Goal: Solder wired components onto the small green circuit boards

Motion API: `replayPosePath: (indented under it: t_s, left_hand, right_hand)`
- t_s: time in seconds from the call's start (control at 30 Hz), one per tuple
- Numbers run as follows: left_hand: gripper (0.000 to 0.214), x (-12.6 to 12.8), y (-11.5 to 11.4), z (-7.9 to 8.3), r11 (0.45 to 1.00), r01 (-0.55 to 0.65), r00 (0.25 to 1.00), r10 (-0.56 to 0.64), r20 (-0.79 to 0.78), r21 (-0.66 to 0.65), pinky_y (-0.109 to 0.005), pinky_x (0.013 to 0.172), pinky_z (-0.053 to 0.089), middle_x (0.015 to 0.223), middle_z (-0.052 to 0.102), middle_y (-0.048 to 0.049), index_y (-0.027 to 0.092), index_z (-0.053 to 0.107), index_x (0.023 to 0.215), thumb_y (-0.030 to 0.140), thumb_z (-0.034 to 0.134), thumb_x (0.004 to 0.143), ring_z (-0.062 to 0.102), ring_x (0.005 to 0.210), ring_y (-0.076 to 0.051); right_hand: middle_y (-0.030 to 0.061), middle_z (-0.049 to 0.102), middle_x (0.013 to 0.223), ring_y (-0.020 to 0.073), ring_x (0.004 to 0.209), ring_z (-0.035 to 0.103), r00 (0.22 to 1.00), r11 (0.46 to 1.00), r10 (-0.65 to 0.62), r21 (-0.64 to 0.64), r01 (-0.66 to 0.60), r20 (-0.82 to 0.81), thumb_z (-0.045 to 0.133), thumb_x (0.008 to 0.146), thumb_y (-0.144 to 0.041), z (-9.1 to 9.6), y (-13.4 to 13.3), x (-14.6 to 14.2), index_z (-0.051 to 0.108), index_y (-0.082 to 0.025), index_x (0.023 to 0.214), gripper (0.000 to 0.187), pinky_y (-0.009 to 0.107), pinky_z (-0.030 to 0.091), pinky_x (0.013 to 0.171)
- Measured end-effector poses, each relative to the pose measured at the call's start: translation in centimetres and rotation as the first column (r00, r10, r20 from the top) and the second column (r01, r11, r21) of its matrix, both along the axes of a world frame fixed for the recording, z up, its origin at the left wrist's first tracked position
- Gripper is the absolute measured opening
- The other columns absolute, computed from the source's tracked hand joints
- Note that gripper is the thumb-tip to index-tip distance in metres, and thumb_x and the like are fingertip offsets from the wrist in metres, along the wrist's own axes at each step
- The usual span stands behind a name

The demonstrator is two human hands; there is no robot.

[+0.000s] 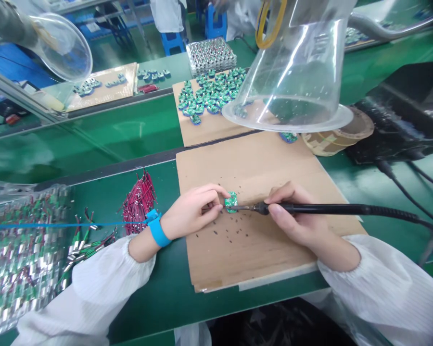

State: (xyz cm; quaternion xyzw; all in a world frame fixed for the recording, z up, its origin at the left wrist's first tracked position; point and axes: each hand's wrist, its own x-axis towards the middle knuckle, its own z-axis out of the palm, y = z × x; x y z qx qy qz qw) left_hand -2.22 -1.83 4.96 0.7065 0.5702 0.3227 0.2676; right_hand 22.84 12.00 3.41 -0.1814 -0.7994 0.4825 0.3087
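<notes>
My left hand [193, 211] pinches a small green circuit board [231, 202] by its edge, just above a brown cardboard sheet [252, 254] speckled with dark marks. My right hand [292, 214] grips a black soldering iron [328, 208] like a pen. The iron's thin metal tip reaches the board's near edge and appears to touch it. A blue wrist strap [157, 230] circles my left wrist, its cord running off to the left. White sleeves cover both forearms.
A clear plastic fume hood [292, 72] hangs over a pile of green boards [209, 91] on cardboard. Red-wired bundles [139, 204] and a foil-like heap of parts [21, 254] lie to the left. Co-workers in white stand beyond the far bench.
</notes>
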Motion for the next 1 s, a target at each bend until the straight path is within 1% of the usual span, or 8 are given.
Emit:
replayPosePath:
  t_s: [0.17, 0.27, 0.53, 0.63, 0.8, 1.0]
  left_hand:
    - [0.012, -0.02, 0.01, 0.09, 1.0, 0.006, 1.0, -0.006, -0.003, -0.007, -0.032, 0.087, 0.051, 0.126, 0.068, -0.0062, 0.019, 0.06, 0.089, 0.013, 0.055, 0.098, 0.068, 0.105, -0.018]
    - [0.012, -0.06, 0.07, 0.17, 1.0, 0.008, 1.0, -0.008, 0.004, -0.01, -0.033, 0.089, 0.052, 0.125, 0.068, -0.0074, 0.019, 0.06, 0.088, 0.013, 0.056, 0.098, 0.068, 0.106, -0.019]
    - [0.013, -0.09, 0.07, 0.27, 1.0, 0.002, 1.0, -0.002, 0.007, -0.015, -0.034, 0.088, 0.053, 0.125, 0.069, -0.0092, 0.019, 0.059, 0.087, 0.017, 0.055, 0.099, 0.069, 0.103, -0.019]
    - [0.013, -0.06, 0.04, 0.24, 1.0, 0.0, 1.0, -0.001, -0.012, -0.023, -0.035, 0.088, 0.052, 0.126, 0.068, -0.0088, 0.019, 0.06, 0.087, 0.019, 0.056, 0.1, 0.068, 0.103, -0.02]
    - [0.013, 0.01, 0.02, 0.09, 0.999, -0.01, 1.0, 0.009, -0.027, -0.033, -0.032, 0.083, 0.052, 0.127, 0.067, -0.0072, 0.019, 0.059, 0.086, 0.019, 0.057, 0.099, 0.068, 0.102, -0.019]
    - [0.014, 0.02, 0.08, 0.06, 1.0, -0.007, 1.0, 0.007, -0.015, -0.023, -0.035, 0.09, 0.052, 0.127, 0.067, -0.0084, 0.019, 0.058, 0.086, 0.019, 0.056, 0.1, 0.068, 0.104, -0.02]
  right_hand:
    - [-0.0001, 0.06, 0.074, 0.0173, 0.06, 0.054, 1.0, 1.0, 0.004, 0.012, -0.004, -0.012, 0.069, 0.095, -0.027, -0.04, -0.01, -0.01, 0.061, -0.028, 0.096, 0.008, 0.035, 0.042, 0.056]
    - [0.0004, 0.06, 0.074, 0.0177, 0.059, 0.053, 1.0, 1.0, 0.001, 0.001, -0.001, -0.009, 0.07, 0.095, -0.029, -0.13, -0.01, 0.05, 0.061, -0.028, 0.096, 0.009, 0.036, 0.042, 0.055]
    - [0.001, 0.062, 0.075, 0.018, 0.06, 0.056, 0.999, 1.0, -0.022, 0.004, 0.022, -0.034, 0.069, 0.094, -0.03, 0.03, -0.05, -0.01, 0.062, -0.028, 0.094, 0.007, 0.035, 0.043, 0.055]
    - [0.0013, 0.062, 0.074, 0.0183, 0.059, 0.055, 0.999, 1.0, -0.025, -0.009, 0.025, -0.033, 0.069, 0.095, -0.032, 0.04, -0.05, -0.05, 0.062, -0.028, 0.094, 0.008, 0.035, 0.042, 0.054]
    - [0.0005, 0.061, 0.074, 0.0175, 0.059, 0.054, 0.999, 1.0, -0.015, 0.007, 0.015, -0.034, 0.068, 0.096, -0.03, -0.03, -0.05, 0.01, 0.061, -0.028, 0.095, 0.007, 0.035, 0.042, 0.054]
    - [0.0003, 0.061, 0.075, 0.0173, 0.06, 0.054, 1.0, 1.0, -0.021, 0.01, 0.021, -0.018, 0.069, 0.095, -0.031, -0.05, -0.03, 0.09, 0.062, -0.028, 0.095, 0.008, 0.035, 0.042, 0.055]
